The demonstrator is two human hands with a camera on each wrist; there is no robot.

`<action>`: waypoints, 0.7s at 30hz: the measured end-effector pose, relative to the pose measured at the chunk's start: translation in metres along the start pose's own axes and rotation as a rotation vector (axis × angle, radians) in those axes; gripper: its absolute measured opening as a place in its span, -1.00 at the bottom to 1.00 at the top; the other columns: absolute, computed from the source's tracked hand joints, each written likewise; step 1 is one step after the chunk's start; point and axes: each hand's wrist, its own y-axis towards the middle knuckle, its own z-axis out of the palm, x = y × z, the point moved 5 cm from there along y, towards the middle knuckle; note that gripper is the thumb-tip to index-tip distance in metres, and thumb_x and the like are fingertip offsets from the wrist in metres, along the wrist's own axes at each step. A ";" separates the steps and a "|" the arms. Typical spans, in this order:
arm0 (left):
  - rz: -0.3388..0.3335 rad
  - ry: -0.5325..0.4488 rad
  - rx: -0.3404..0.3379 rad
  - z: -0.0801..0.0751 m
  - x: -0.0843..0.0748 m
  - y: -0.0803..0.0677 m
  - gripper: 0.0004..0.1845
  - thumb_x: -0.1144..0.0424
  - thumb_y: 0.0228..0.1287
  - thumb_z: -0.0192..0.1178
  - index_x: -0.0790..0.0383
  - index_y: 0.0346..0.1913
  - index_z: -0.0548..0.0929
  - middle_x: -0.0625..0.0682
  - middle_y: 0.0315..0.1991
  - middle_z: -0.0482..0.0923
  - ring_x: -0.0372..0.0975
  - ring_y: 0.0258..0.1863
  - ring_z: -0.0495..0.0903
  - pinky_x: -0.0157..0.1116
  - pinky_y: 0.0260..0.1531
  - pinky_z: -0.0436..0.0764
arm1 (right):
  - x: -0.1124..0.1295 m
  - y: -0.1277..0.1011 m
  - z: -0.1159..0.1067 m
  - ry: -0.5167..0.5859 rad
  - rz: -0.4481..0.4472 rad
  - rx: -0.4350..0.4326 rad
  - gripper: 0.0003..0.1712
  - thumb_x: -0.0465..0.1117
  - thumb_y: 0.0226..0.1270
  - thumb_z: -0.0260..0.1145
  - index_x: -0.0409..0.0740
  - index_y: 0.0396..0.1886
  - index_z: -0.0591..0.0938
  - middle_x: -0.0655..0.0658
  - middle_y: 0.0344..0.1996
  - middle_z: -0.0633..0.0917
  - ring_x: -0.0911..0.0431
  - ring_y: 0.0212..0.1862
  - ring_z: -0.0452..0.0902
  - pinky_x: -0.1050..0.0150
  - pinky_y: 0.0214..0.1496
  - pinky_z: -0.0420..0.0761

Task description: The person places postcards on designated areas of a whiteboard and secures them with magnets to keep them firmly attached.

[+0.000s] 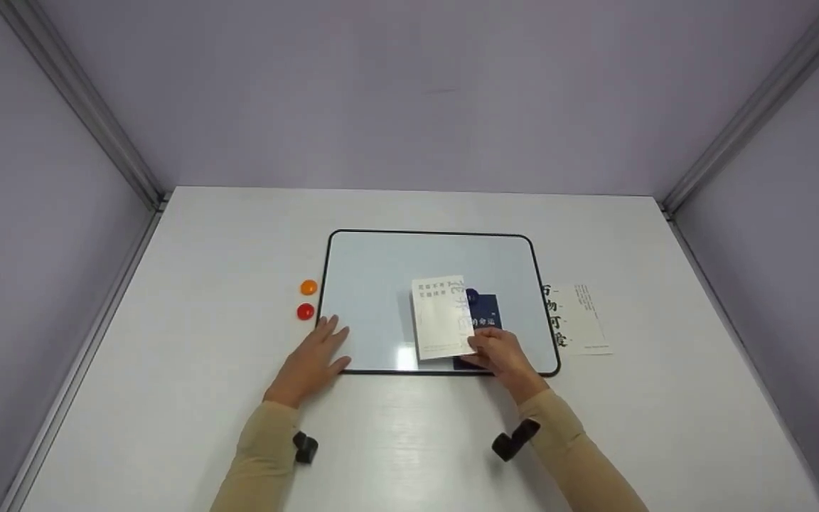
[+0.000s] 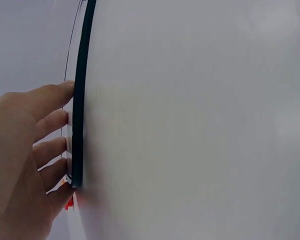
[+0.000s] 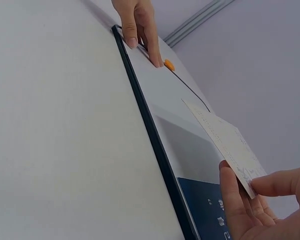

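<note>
My right hand (image 1: 503, 355) pinches a cream printed card (image 1: 441, 316) by its lower right edge, thumb on top and fingers beneath. In the right wrist view the card (image 3: 230, 145) tilts above the whiteboard (image 1: 374, 277). Partly behind it, a dark blue card (image 1: 486, 310) with white characters lies on the board, a dark blue round magnet (image 1: 472, 294) at its upper part. Spread over the board's lower left corner, my left hand (image 1: 312, 361) touches the surface with straight fingers. In the left wrist view the same hand (image 2: 25, 145) meets the black frame.
An orange round magnet (image 1: 308, 287) and a red one (image 1: 305, 311) lie just left of the board. At its right edge rests another cream card (image 1: 584, 320) with large black characters. Grey-white walls (image 1: 409, 107) enclose the white table (image 1: 409, 441) at the back and sides.
</note>
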 end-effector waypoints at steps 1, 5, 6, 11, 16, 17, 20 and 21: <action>0.000 -0.002 -0.002 0.000 0.000 0.000 -0.37 0.07 0.38 0.12 0.14 0.45 0.26 0.09 0.55 0.06 0.01 0.57 -0.01 0.01 0.51 0.17 | 0.000 -0.001 0.001 0.005 0.004 -0.004 -0.70 -0.41 0.30 0.13 -0.46 0.00 0.51 -0.11 -0.28 0.56 0.17 -0.28 0.61 0.30 -0.05 0.74; -0.018 -0.003 0.005 0.001 0.002 -0.001 -0.36 0.05 0.38 0.12 0.10 0.45 0.25 0.06 0.56 0.05 -0.02 0.58 -0.02 0.00 0.51 0.17 | -0.002 0.000 0.006 0.024 0.011 -0.005 -0.72 -0.43 0.29 0.15 -0.46 -0.01 0.51 -0.11 -0.25 0.58 0.19 -0.29 0.62 0.29 -0.05 0.74; -0.023 -0.001 0.007 0.001 0.002 -0.001 -0.36 0.04 0.38 0.12 0.10 0.46 0.25 0.06 0.56 0.05 -0.02 0.58 -0.02 0.00 0.51 0.17 | -0.003 0.000 0.008 0.029 0.012 -0.004 -0.73 -0.43 0.29 0.15 -0.45 -0.03 0.50 -0.11 -0.25 0.58 0.19 -0.29 0.62 0.29 -0.05 0.74; -0.026 -0.011 0.011 0.002 0.003 0.000 -0.35 0.03 0.38 0.12 0.09 0.46 0.24 0.05 0.56 0.03 -0.03 0.58 -0.04 0.00 0.52 0.15 | -0.004 0.000 0.012 0.033 0.013 0.001 -0.83 -0.44 0.28 0.16 -0.40 -0.15 0.49 -0.08 -0.30 0.53 0.18 -0.30 0.59 0.26 -0.05 0.74; -0.030 -0.014 0.022 0.002 0.003 0.001 -0.34 0.03 0.38 0.11 0.09 0.47 0.22 0.04 0.57 0.01 -0.03 0.59 -0.05 0.00 0.53 0.14 | -0.004 0.001 0.015 0.055 0.000 0.000 -0.89 -0.45 0.26 0.18 -0.38 -0.22 0.49 -0.10 -0.34 0.53 0.18 -0.32 0.58 0.27 -0.10 0.75; -0.029 -0.013 0.023 0.002 0.003 0.001 -0.34 0.03 0.38 0.12 0.09 0.47 0.22 0.05 0.57 0.01 -0.02 0.58 -0.05 0.00 0.53 0.13 | -0.004 0.000 0.015 0.056 0.001 0.000 -0.88 -0.45 0.26 0.18 -0.38 -0.22 0.49 -0.10 -0.33 0.53 0.18 -0.32 0.58 0.27 -0.10 0.75; -0.026 -0.013 0.021 0.002 0.003 0.001 -0.34 0.04 0.38 0.12 0.10 0.47 0.22 0.05 0.57 0.02 -0.02 0.58 -0.05 0.00 0.53 0.14 | -0.005 0.001 0.017 0.054 0.009 -0.005 -0.86 -0.45 0.25 0.19 -0.38 -0.19 0.50 -0.10 -0.32 0.54 0.17 -0.31 0.60 0.26 -0.09 0.75; -0.025 -0.015 0.020 0.002 0.003 0.001 -0.34 0.04 0.38 0.12 0.10 0.47 0.22 0.05 0.56 0.02 -0.02 0.58 -0.05 0.01 0.52 0.14 | -0.005 0.000 0.018 0.050 0.011 -0.007 -0.85 -0.44 0.26 0.19 -0.39 -0.17 0.51 -0.10 -0.31 0.55 0.17 -0.30 0.61 0.26 -0.09 0.75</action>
